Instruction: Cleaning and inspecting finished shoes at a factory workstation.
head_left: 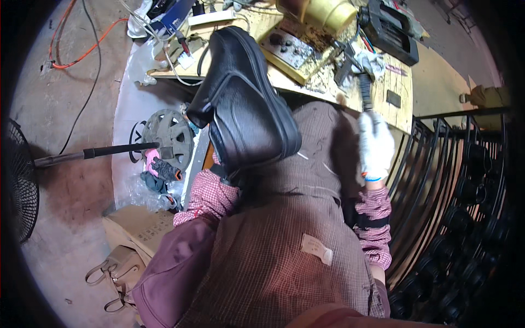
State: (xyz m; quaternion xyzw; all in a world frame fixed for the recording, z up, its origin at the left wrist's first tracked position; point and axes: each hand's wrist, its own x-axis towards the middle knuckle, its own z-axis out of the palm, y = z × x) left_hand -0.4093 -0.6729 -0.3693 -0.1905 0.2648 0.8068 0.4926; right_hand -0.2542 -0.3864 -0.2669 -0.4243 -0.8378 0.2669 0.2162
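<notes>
A black leather shoe [240, 101] with a thick black sole is held up over my lap, its toe tilted toward the bench and its sole facing right. My left hand [216, 159] holds it from its lower left side; little of the hand shows, and the fingers are hidden behind the shoe. In a white knit glove, my right hand [376, 146] is closed around the lower end of a black-wrapped handle [365, 90]. That handle reaches up onto the bench, where a dark metal head like a hammer's lies among clutter, hard to make out.
The littered wooden bench [402, 112] carries a yellow machine part [328, 16], a control box [284, 49] and a black plastic frame [388, 33]. Black racks [432, 147] stand at right. A fan [22, 180], its pole, a round base [167, 136] and a cardboard box [136, 227] stand left.
</notes>
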